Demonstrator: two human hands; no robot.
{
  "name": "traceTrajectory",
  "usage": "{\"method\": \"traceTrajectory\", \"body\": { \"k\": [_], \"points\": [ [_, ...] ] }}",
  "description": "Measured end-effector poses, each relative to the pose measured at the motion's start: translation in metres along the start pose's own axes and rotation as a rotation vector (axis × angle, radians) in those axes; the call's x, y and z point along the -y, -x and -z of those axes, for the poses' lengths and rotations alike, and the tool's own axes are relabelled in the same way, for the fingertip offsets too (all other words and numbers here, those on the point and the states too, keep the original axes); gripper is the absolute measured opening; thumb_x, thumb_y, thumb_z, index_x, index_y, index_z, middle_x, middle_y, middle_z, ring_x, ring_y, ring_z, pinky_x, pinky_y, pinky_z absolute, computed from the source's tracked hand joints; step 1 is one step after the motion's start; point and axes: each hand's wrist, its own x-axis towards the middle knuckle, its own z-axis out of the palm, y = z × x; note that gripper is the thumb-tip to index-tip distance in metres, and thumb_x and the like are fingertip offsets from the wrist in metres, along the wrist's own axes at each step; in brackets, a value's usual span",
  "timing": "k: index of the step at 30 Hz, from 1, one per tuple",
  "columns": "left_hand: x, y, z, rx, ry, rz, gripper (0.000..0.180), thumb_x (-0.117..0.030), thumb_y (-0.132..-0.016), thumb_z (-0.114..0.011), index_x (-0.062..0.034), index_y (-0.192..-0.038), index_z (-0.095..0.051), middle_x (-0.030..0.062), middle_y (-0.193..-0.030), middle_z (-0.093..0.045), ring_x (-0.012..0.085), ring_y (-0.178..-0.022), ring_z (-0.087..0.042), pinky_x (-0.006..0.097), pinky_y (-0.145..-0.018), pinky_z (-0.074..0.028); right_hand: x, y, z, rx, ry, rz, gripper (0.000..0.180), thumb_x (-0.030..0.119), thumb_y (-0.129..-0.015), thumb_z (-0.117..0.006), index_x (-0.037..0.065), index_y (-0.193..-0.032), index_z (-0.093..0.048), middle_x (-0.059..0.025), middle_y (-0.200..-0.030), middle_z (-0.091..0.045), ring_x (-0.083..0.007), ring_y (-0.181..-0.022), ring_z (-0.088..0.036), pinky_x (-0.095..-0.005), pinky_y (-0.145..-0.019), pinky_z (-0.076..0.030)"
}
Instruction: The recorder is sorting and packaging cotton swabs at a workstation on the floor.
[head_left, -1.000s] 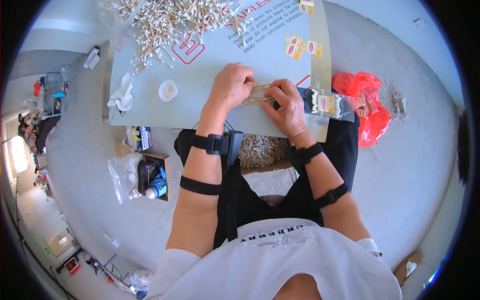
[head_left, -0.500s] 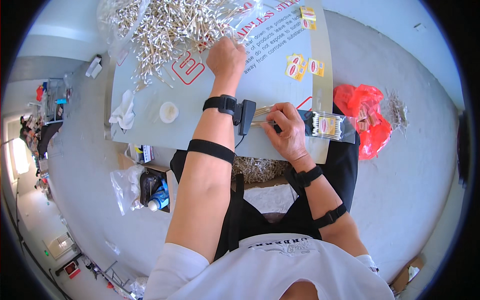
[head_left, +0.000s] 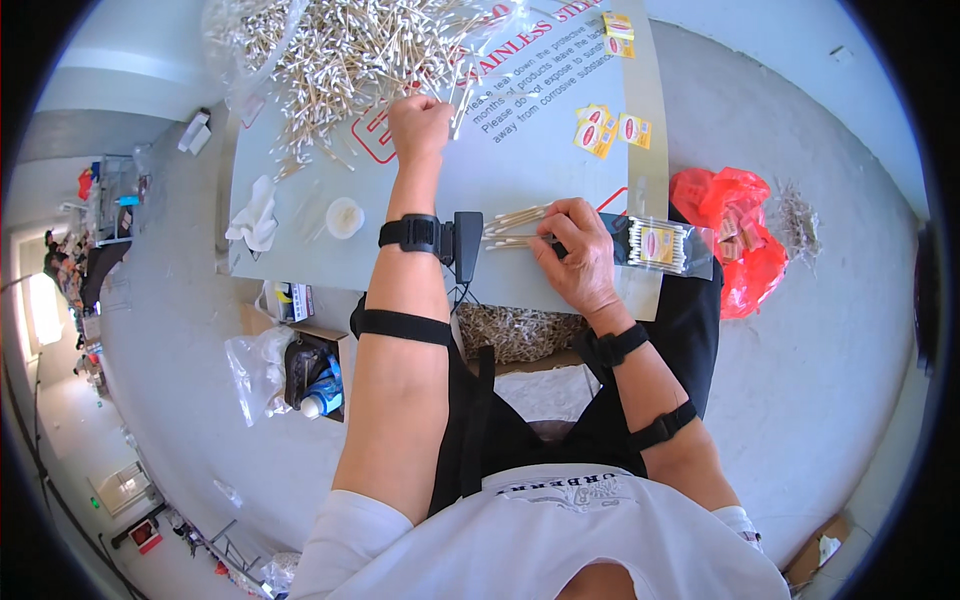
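- Left hand [head_left: 420,125] has shot out from the bundle to the heap of cotton swabs [head_left: 340,50] at the far edge of the grey board [head_left: 520,170]; fist closed among the sticks, a fresh pinch apparently gathered
- Right hand [head_left: 578,255] stays put, fingers clamped on the half-filled clear packet [head_left: 655,245]; swab ends poke out leftward
- Red bag [head_left: 735,235] lies just beyond; packet likely wants more sticks

The left hand [head_left: 420,125] has left the swab bundle [head_left: 515,228] beside the right hand [head_left: 578,258] and stretched forward across the surface [head_left: 520,170], now closed at the edge of the swab pile [head_left: 350,50].
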Motion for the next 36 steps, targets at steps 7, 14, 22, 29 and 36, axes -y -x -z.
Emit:
{"method": "traceTrajectory", "body": {
  "k": [7,14,22,29,36],
  "points": [
    [0.004,0.03,0.008,0.211,0.01,0.028,0.013,-0.014,-0.068,-0.072,-0.001,-0.07,-0.069,0.0088,-0.063,-0.066,0.0173,-0.054,-0.059,0.031,-0.055,-0.045,-0.003,0.001,0.001,-0.005,0.008,0.008,0.016,0.006,-0.069,-0.072,0.004,-0.079,-0.06,-0.0095,-0.092,-0.057,-0.0305,-0.085,-0.058,-0.0391,-0.075,-0.049],
    [-0.006,0.03,0.001,0.033,-0.35,-0.14,0.013,-0.018,-0.073,-0.068,-0.0068,-0.078,-0.071,0.0139,-0.079,-0.07,0.0326,-0.073,-0.067,0.04,-0.066,-0.052,-0.001,0.0,0.002,0.003,0.003,0.002,0.016,0.006,-0.069,-0.072,0.004,-0.078,-0.059,-0.0093,-0.091,-0.056,-0.0311,-0.085,-0.057,-0.04,-0.075,-0.049],
    [-0.01,0.028,0.009,0.226,-0.671,-0.011,0.011,-0.012,-0.072,-0.063,-0.0099,-0.081,-0.069,0.0137,-0.083,-0.07,0.0351,-0.079,-0.066,0.043,-0.069,-0.052,0.0,0.0,0.001,-0.014,0.015,0.036,0.016,0.006,-0.069,-0.072,0.004,-0.078,-0.059,-0.0093,-0.091,-0.056,-0.0311,-0.085,-0.057,-0.0402,-0.075,-0.048],
    [-0.021,0.064,-0.003,0.436,-0.428,-0.251,0.017,-0.022,-0.074,-0.072,-0.0068,-0.081,-0.068,0.0126,-0.085,-0.067,0.0314,-0.079,-0.064,0.041,-0.071,-0.051,0.0,0.0,0.001,-0.014,0.028,0.038,0.017,0.006,-0.069,-0.072,0.004,-0.077,-0.057,-0.0094,-0.091,-0.056,-0.0311,-0.085,-0.057,-0.0401,-0.075,-0.049],
    [-0.018,0.1,-0.012,0.376,-0.416,-0.544,0.01,-0.012,-0.074,-0.073,-0.007,-0.077,-0.065,0.0101,-0.085,-0.059,0.0325,-0.088,-0.057,0.044,-0.076,-0.048,-0.003,0.002,-0.001,-0.008,0.028,0.04,0.018,0.005,-0.067,-0.072,0.004,-0.077,-0.057,-0.0096,-0.092,-0.056,-0.0312,-0.087,-0.058,-0.0401,-0.075,-0.049]
  ]
}}
